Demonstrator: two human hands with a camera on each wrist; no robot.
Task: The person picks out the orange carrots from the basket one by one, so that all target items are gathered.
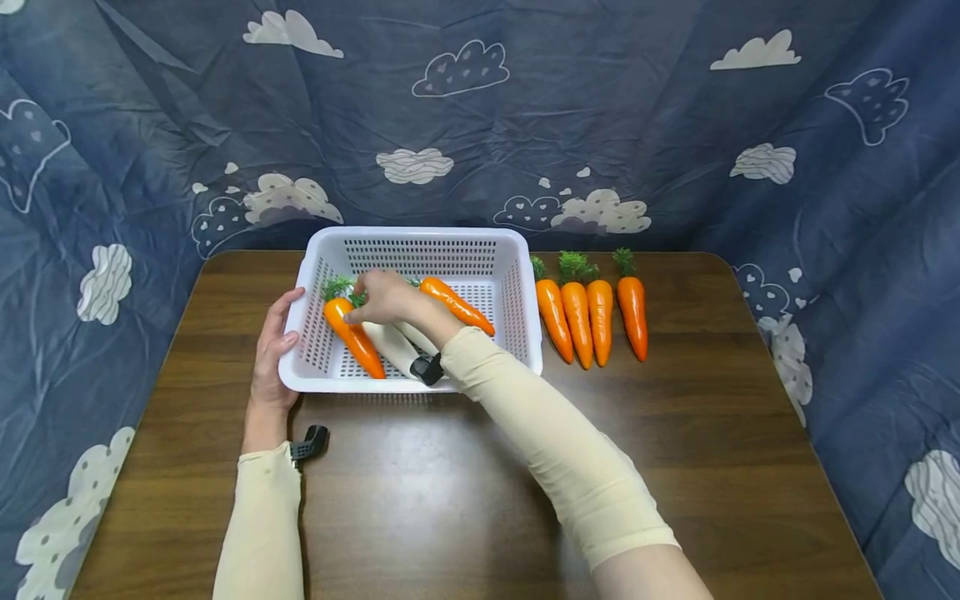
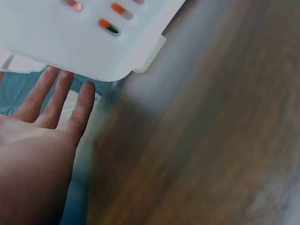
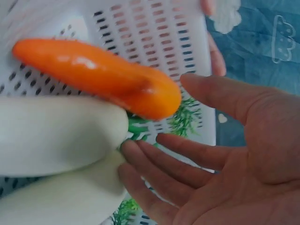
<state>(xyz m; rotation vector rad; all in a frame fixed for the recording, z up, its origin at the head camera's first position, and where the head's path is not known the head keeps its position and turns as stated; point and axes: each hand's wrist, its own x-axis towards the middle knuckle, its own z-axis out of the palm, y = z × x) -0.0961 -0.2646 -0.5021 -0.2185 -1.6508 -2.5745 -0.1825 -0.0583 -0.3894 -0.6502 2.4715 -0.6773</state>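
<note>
A white perforated plastic basket (image 1: pixel 420 234) stands at the back of the table. Against its left wall rests my left hand (image 1: pixel 268 362); the left wrist view shows straight fingers (image 2: pixel 83 110) beside the basket. My right hand (image 1: pixel 390 298) reaches inside, over the leafy ends of the vegetables. In the right wrist view its thumb is close to the thick end of an orange carrot (image 3: pixel 89 70), and its relaxed fingers are right by the tops of two white radishes, an upper one (image 3: pixel 56 136) and a lower one (image 3: pixel 65 199). A second carrot (image 1: pixel 459 307) lies farther right in the basket.
Several carrots (image 1: pixel 577 325) with green tops lie in a row on the wooden table (image 1: pixel 420 500), right of the basket. One carrot (image 1: pixel 633 318) lies a little apart at the row's right end. A blue cloud-patterned cloth (image 1: pixel 465 125) hangs behind the table.
</note>
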